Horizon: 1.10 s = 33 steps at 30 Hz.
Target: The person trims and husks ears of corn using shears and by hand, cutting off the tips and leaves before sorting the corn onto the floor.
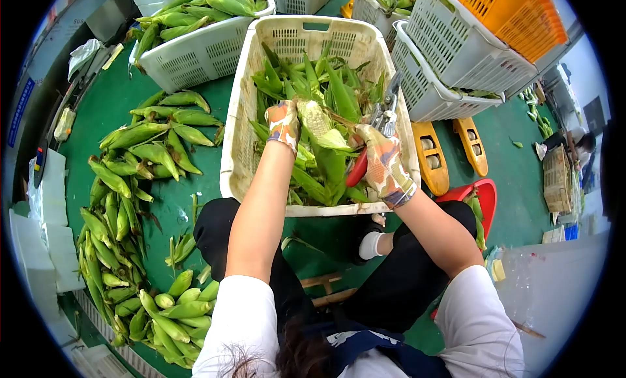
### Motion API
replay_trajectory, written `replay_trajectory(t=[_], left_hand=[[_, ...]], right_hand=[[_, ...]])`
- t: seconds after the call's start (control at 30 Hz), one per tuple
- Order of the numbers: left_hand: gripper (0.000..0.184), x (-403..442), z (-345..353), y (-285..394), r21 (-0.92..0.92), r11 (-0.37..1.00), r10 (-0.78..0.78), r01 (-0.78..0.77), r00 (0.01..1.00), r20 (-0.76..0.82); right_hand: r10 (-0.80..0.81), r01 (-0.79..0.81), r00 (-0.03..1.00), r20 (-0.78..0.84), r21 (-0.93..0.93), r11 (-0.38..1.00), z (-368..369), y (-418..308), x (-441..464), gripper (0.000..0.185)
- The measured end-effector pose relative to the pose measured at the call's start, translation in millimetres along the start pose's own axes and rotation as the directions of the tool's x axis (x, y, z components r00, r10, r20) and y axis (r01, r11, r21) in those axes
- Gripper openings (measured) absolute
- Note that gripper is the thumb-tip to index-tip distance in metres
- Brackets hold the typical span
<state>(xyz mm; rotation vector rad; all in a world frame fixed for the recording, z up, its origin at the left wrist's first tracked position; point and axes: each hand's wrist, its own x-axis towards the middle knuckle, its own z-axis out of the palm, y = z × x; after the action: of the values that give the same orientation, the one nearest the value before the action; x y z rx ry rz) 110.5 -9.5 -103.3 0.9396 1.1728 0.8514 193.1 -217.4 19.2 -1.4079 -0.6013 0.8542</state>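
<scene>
In the head view, my left hand (283, 124), in an orange, white and brown patterned glove, is closed on a partly husked ear of corn (316, 120). Pale kernels show, with green husk peeled down below them. My right hand (386, 164), gloved alike, grips red-handled shears (358, 169), their metal end pointing up and away. Its thumb side is close to the ear, where a thin strip of husk or silk runs; whether the fingers pinch it I cannot tell. Both hands are over a white crate (236, 140) holding loose green husks (342, 91).
Unhusked corn (124, 215) lies heaped on the green floor to the left. A crate of corn (195, 52) stands front left. Stacked crates (450, 49) and a yellow pallet jack (430, 156) are at right. Near my right knee sits a red basin (486, 202).
</scene>
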Motion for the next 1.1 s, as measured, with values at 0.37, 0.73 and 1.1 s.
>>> replay_trajectory(t=[0.37,0.73,1.1], left_hand=[[0.026,12.4,9.3,1.2,-0.030,0.975,0.222,-0.220,0.970,0.101],[0.021,-99.7,38.9,81.9,-0.292,0.953,0.129,-0.078,0.979,0.160],[0.021,-165.0,55.9,124.1,-0.450,0.890,0.097,0.079,0.930,0.354]], right_hand=[[-0.002,0.013,0.993,-0.119,0.090,0.996,-17.0,-36.5,-6.5,0.015],[-0.333,0.335,0.941,-0.054,0.026,0.942,-57.7,-51.0,-31.6,0.025],[-0.070,0.136,0.987,-0.144,0.523,0.842,-60.3,-84.6,-37.5,0.019]])
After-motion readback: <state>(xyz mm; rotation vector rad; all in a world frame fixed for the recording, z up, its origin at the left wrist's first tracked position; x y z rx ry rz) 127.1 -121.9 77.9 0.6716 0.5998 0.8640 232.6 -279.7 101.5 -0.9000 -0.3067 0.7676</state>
